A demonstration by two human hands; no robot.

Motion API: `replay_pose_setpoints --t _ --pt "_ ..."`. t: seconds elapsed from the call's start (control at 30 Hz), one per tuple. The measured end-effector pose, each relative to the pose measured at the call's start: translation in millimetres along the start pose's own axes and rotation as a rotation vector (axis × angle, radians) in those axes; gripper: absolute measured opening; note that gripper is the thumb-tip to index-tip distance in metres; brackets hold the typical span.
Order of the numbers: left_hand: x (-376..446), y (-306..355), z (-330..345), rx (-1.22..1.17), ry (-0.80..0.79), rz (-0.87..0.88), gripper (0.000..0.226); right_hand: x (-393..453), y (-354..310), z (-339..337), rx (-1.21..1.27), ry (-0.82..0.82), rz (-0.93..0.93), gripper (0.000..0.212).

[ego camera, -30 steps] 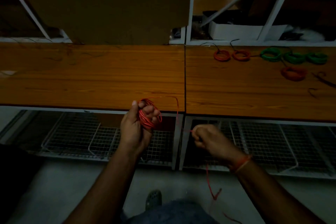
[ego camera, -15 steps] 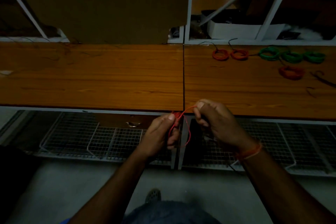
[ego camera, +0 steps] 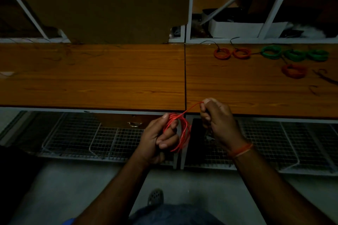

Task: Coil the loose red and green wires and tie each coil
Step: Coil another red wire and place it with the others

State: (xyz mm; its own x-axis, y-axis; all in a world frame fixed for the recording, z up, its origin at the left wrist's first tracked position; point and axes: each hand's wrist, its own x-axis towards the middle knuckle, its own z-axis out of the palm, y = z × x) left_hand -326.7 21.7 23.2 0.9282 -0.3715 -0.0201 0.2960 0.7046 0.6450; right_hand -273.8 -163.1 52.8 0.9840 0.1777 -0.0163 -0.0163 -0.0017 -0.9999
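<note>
My left hand (ego camera: 158, 139) grips a loose coil of red wire (ego camera: 183, 131) in front of the wooden bench's near edge. A strand of that wire runs up and right to my right hand (ego camera: 215, 118), which pinches its end between thumb and fingertips. On the bench at the far right lie finished coils: two red coils (ego camera: 222, 53) side by side, three green coils (ego camera: 294, 55) in a row, and another red coil (ego camera: 293, 71) in front of them.
The wooden bench (ego camera: 109, 78) spans the view, with a seam at its middle. White wire baskets (ego camera: 102, 139) hang under it. Shelving with boxes (ego camera: 236, 28) and a brown board (ego camera: 102, 5) stand behind. Thin dark wire scraps (ego camera: 323, 76) lie at the right edge.
My right hand rose from below the bench edge and came close to my left hand, bringing the free strand up. The red coil now hangs looser from my left hand.
</note>
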Motion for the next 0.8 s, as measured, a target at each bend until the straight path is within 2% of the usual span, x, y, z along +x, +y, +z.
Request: replay_pose_setpoints --t 0.17,0.3,0.43,0.5,0.57,0.63,0.73,0.8 --pt "1 3 -6 -0.135 0.024 -0.014 0.039 -5 -7 2 -0.022 -0.086 0.078 0.031" --pt "2 1 -5 -0.059 0.182 0.057 0.044 -18 2 11 -0.059 -0.226 0.210 0.055" --pt "2 -6 -4 0.022 0.229 0.072 0.044 -16 18 18 -0.037 -0.193 0.288 0.047" --pt "1 -9 -1 0.050 0.235 0.067 0.043 -13 25 19 0.028 -0.204 0.299 0.058" --pt "1 -10 4 0.012 0.248 0.052 0.038 -11 33 19 0.082 -0.227 0.288 0.057" --pt "0 -12 6 -0.117 0.232 0.023 0.037 -9 36 17 0.128 -0.232 0.273 0.049" --pt "-2 -16 1 -0.354 0.094 -0.032 0.037 -7 39 19 0.164 -0.280 0.287 0.039" --pt "-2 -18 -3 -0.429 0.015 -0.053 0.038 -8 42 22 0.228 -0.319 0.294 0.032"
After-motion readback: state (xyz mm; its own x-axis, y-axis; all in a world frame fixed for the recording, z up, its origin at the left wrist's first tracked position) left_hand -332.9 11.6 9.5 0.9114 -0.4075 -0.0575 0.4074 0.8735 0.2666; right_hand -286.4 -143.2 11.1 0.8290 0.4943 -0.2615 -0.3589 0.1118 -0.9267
